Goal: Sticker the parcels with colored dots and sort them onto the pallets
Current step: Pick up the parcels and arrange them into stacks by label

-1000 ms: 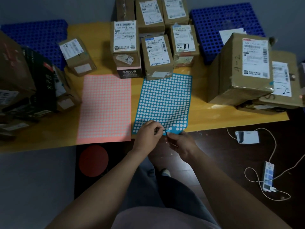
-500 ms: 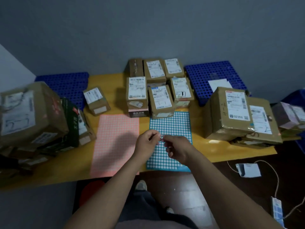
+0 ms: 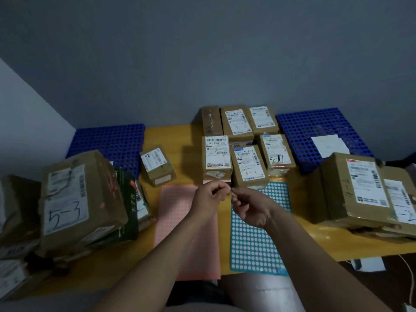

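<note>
Yellow wooden counter (image 3: pixel 180 140) carries everything, with 2 blue perforated plastic pallets at its far corners, left pallet (image 3: pixel 108 140) and right pallet (image 3: pixel 301 131). Big brown cardboard parcel marked 5-3 (image 3: pixel 74 199) sits at the left edge, another large brown cardboard parcel (image 3: pixel 351 188) at the right. Smaller brown cardboard parcels cluster mid-counter; nearest to the hands is the parcel marked 3-1 (image 3: pixel 248 167). Pink dot-sticker sheet (image 3: pixel 177 221) and teal dot-sticker sheet (image 3: pixel 254 244) lie flat side by side in front. Left hand (image 3: pixel 209 197) and right hand (image 3: pixel 249 206) hover above the sheets, fingers curled, thumb and forefinger tips meeting. Whatever is pinched is too small to see, probably 1 dot sticker; cannot tell which hand has it. Dot would be featherlight, limp, tacky: hold by its rim. Small parcels look stiff, light: take by opposite sides.
</note>
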